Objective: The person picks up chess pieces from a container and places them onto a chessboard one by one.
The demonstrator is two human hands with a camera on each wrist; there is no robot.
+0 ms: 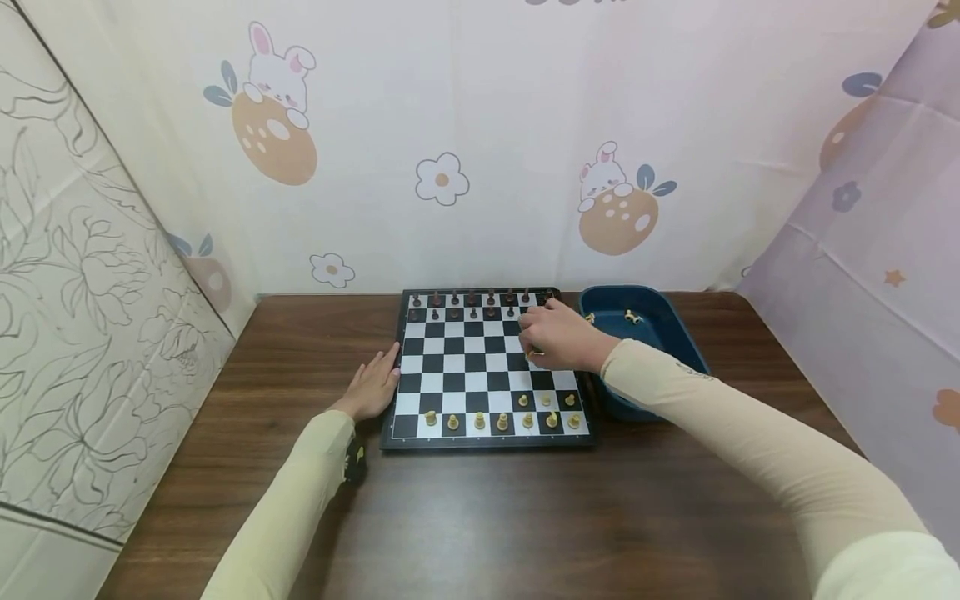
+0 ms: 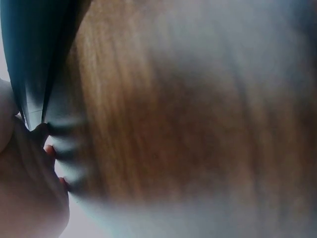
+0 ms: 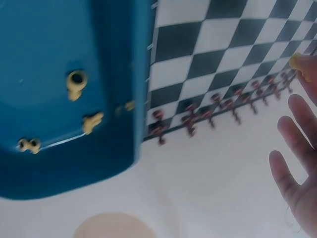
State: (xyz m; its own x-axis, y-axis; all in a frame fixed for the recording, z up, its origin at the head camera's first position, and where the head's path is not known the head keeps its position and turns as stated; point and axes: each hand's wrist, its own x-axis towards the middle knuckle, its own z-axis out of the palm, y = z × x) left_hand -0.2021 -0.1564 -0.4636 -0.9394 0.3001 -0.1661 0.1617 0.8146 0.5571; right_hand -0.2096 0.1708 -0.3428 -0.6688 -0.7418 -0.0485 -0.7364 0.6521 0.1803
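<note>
A black-and-white chessboard (image 1: pixel 455 362) lies on the table. My left hand (image 1: pixel 371 386) rests against its left edge with the fingers extended; in the left wrist view, that hand (image 2: pixel 29 183) touches the dark board edge. Over the right side of the board, my right hand (image 1: pixel 564 337) pinches a pale yellow chess piece (image 3: pixel 297 62) between thumb and finger, its other fingers spread. Dark red-brown pieces (image 1: pixel 472 298) line the two far rows. Yellow pieces (image 1: pixel 480 421) fill most of the nearest row, with three more yellow pieces (image 1: pixel 546 400) ahead of them at the right.
A deep blue tray (image 1: pixel 678 329) stands against the board's right side, partly under my right forearm. Several loose yellow pieces (image 3: pixel 77 84) lie in it. Behind the brown wooden table (image 1: pixel 480 517) hangs a patterned curtain (image 1: pixel 375 108).
</note>
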